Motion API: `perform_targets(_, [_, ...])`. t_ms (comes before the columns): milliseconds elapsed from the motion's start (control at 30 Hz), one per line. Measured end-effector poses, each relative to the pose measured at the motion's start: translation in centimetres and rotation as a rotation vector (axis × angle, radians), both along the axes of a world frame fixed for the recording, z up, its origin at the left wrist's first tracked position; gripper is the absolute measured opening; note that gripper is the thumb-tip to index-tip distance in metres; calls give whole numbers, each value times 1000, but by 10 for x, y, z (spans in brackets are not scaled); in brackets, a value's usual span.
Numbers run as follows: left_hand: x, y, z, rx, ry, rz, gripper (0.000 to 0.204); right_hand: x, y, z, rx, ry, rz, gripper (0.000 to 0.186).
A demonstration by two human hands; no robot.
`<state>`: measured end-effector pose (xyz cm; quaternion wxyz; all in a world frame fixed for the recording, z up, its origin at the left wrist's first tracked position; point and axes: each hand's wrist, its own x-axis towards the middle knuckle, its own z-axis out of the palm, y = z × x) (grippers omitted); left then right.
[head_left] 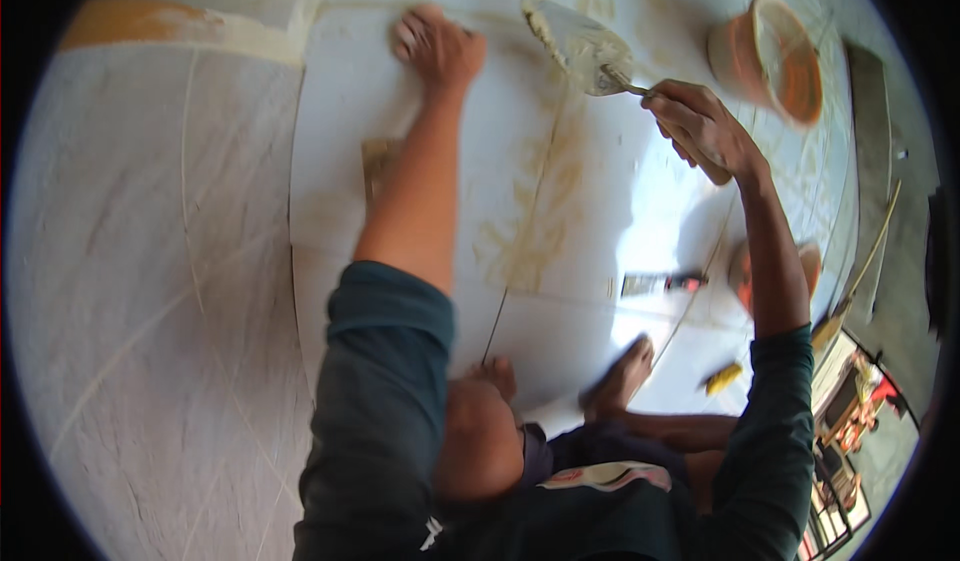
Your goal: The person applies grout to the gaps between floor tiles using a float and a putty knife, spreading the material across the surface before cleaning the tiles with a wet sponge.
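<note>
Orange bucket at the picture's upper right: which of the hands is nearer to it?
Right. The right hand, holding the trowel, is just below and left of the bucket; the left hand is far to its left.

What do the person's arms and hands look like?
The left sleeve and right sleeve are dark bluish-green and end around the elbows. The left one looks bunched at its end. The left hand and right hand are bare, without gloves.

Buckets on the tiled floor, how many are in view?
2. The upper bucket stands at the upper right, just beyond the right hand; the lower bucket is partly hidden behind the right forearm. Others could be hidden behind the body.
</note>
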<state>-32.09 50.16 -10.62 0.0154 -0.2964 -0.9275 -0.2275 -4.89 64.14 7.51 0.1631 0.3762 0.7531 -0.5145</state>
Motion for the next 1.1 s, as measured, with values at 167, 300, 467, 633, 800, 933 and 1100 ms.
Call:
perform_targets(167, [116, -164, 74, 9, -136, -216, 66, 179, -170, 9, -223, 25, -270, 41])
perform_targets(300, [174, -278, 86, -173, 62, -179, 60, 233, -297, 9, -343, 19, -486, 29])
perform_targets(467, [206, -329, 102, -130, 152, -41, 55, 264, -380, 13, -431, 71, -700, 25])
perform_targets(633, [260, -350, 134, 64, -587, -37, 46, 262, -427, 16, -378, 258, -806, 27])
perform_targets(800, [329, -349, 145, 885, -2052, 258, 34, 274, -453, 12, -54, 316, -658, 34])
perform_targets(933, [363, -342, 129, 1178, -2470, 26, 35, 298, -461, -8, 446, 398, -373, 33])
perform_targets(1100, [347, -331, 106, 1352, -2526, 299, 35, 350, -454, -4, 498, 357, -333, 31])
